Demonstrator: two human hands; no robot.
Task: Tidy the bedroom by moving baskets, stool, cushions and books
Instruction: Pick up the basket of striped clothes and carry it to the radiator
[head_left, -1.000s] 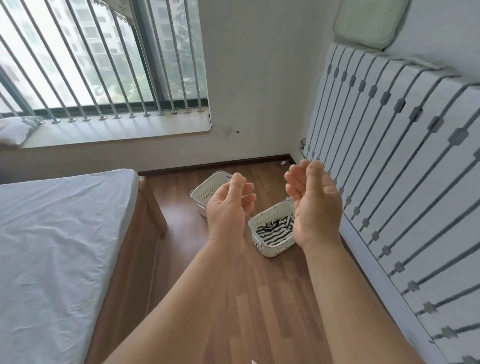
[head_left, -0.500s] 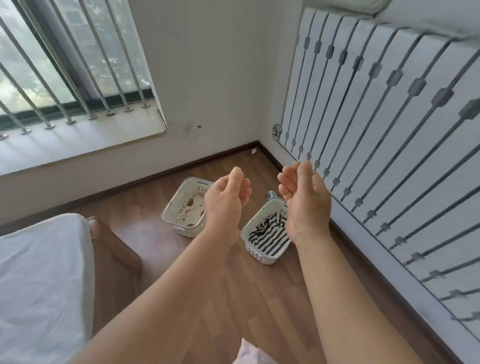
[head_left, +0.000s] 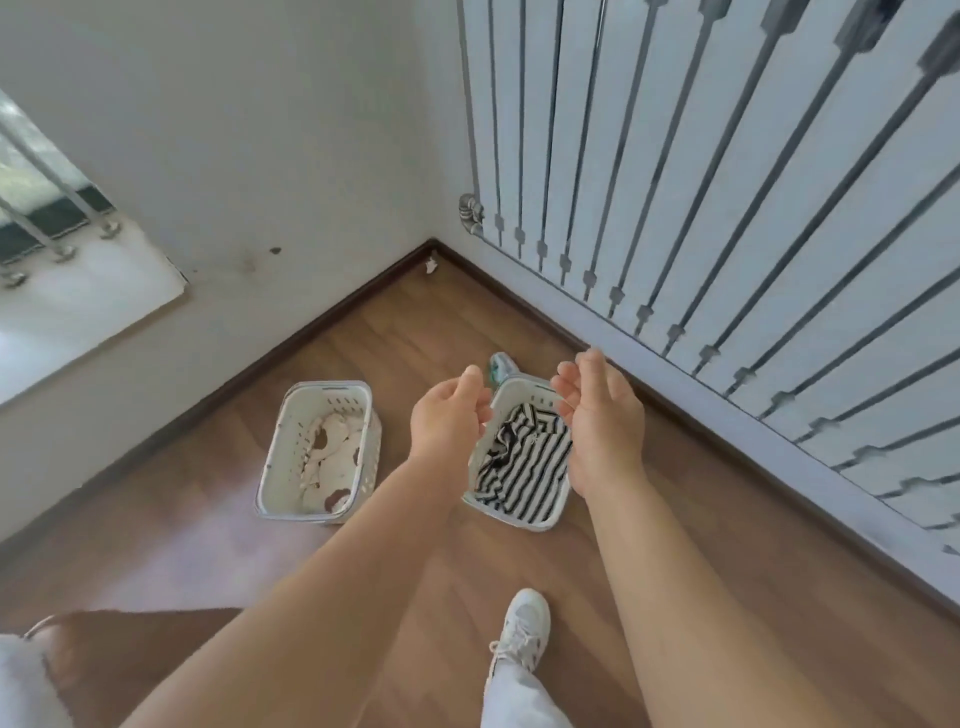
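Two white plastic baskets stand on the wooden floor near the room's corner. The left basket (head_left: 283, 457) holds a cream cloth with brown spots. The right basket (head_left: 524, 522) holds a black-and-white striped garment. My left hand (head_left: 449, 415) and my right hand (head_left: 602, 421) hover above the right basket, one at each side of it, palms facing each other, fingers curled and apart. Neither hand touches the basket or holds anything.
A white wardrobe front with grey vertical bars (head_left: 727, 182) runs along the right. A small green-white object (head_left: 500, 366) lies behind the right basket. The bed's wooden corner (head_left: 130, 654) is at bottom left. My white shoe (head_left: 522, 631) stands on the floor below the baskets.
I have stepped closer to the corner and the view has tilted down. The baskets now lie directly beneath my hands, which keep the same cupped pose.
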